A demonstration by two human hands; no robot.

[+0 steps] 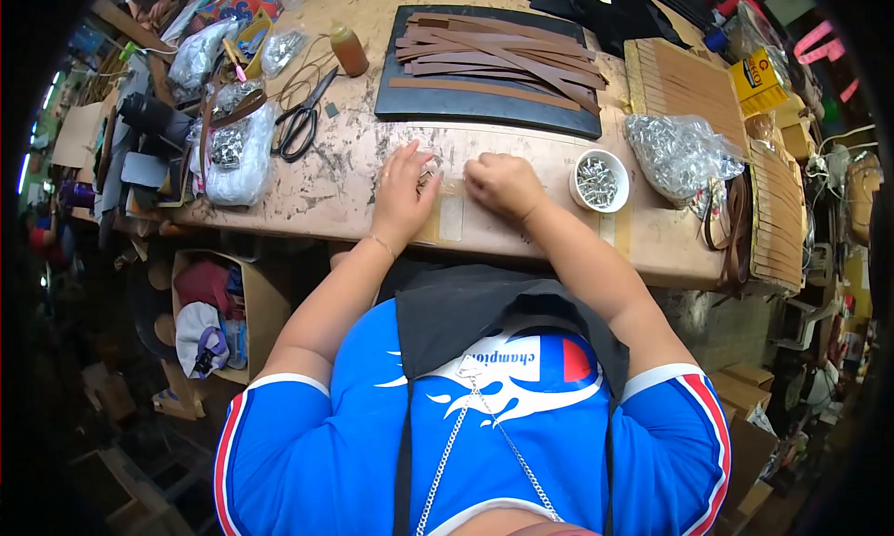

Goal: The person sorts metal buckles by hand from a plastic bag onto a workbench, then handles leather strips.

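Note:
My left hand (403, 199) rests on the worktable with its fingers stretched and the thumb apart. Small metal pieces (426, 176) show between thumb and fingers; their exact kind is too small to tell. To the right of it, my right hand (506, 184) is closed, fingertips curled down at the tabletop, and whatever it may hold is hidden. A white cup (576, 193) of metal rivets (597, 182) stands beside my right forearm. Beyond both hands, brown leather-like strips (503, 56) lie piled on a black board (396, 98).
Black-handled scissors (300, 131), an amber squeeze bottle (348, 50) and plastic-wrapped hardware (237, 154) sit on the left. On the right are a clear bag of metal parts (684, 159), a stack of brown strips (684, 80) and a yellow box (759, 81). The table's front edge (521, 247) runs before me.

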